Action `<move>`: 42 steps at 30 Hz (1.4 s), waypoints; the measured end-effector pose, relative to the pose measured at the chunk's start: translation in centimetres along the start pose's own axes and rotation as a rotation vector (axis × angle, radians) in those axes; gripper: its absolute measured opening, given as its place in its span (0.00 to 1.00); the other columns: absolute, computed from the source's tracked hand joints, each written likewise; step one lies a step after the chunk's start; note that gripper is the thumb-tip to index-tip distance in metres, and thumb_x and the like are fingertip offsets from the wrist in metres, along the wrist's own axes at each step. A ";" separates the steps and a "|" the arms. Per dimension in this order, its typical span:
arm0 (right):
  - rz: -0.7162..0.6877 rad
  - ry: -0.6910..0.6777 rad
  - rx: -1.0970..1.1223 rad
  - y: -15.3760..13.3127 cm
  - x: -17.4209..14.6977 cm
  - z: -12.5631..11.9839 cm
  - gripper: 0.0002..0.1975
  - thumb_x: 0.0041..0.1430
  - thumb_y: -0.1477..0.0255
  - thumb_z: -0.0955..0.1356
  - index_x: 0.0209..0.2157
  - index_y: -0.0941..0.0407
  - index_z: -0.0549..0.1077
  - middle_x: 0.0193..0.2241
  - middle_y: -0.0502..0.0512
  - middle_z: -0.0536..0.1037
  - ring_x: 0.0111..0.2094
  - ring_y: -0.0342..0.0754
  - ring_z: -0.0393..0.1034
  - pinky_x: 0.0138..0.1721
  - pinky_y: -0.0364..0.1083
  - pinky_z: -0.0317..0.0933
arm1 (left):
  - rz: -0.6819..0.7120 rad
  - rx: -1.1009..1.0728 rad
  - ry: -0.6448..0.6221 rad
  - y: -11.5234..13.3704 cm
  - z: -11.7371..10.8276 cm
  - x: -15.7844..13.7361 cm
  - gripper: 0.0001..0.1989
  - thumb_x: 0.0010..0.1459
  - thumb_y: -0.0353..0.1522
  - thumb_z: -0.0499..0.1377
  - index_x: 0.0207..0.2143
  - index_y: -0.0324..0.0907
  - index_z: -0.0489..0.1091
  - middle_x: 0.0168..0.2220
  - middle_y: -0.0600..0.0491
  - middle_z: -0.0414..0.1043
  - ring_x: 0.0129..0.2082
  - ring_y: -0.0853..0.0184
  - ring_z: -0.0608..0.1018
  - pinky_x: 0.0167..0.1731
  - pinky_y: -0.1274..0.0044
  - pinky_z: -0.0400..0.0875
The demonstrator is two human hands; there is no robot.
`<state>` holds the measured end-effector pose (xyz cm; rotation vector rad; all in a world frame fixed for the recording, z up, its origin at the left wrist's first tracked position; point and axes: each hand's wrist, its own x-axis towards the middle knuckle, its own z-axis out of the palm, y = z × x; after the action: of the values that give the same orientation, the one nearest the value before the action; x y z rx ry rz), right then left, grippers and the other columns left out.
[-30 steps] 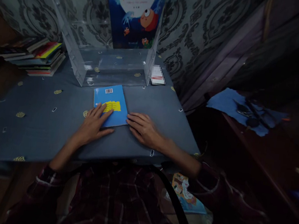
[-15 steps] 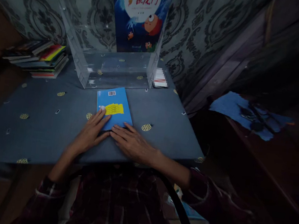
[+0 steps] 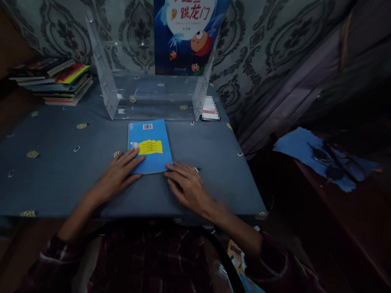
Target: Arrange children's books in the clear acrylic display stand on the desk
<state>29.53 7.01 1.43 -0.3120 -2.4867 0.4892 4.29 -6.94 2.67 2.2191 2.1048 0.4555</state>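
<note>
A blue book [image 3: 152,131] lies on the cloth-covered table, its barcode at the far end and a yellow printed patch in the middle. My left hand [image 3: 119,173] rests on the near left part of this book, fingers stretched and apart, the fingertips beside the yellow patch. At the near right corner is my right hand [image 3: 188,186], its fingers extended and the tips touching or just beside the book's edge. Beyond the book stands a clear acrylic stand [image 3: 153,108], and in it a dark blue picture book [image 3: 178,51] with red fish leans upright.
A stack of books [image 3: 65,85] sits at the table's far left. Right of the stand lies a small white item [image 3: 210,109], blurred out. On a dark surface to the right, a blue cloth [image 3: 299,145] carries eyeglasses and other dark items. Patterned cloth covers the wall behind.
My right hand has slid right, from the book's near edge to its near right corner. My left hand stays on the book. The view has tilted up slightly.
</note>
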 end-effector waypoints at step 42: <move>0.388 0.247 0.646 7.4 7.4 0.0 0.16 0.66 0.62 0.64 0.37 0.58 0.78 0.30 0.55 0.82 0.33 0.48 0.77 0.35 0.45 0.68 | -0.023 0.343 -0.038 3.8 -0.3 10.5 0.24 0.69 0.42 0.54 0.58 0.35 0.68 0.57 0.36 0.72 0.57 0.49 0.73 0.55 0.59 0.70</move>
<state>24.41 16.13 2.04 -0.5480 -1.9010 1.2836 8.28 3.11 5.72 2.3443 2.3344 0.0506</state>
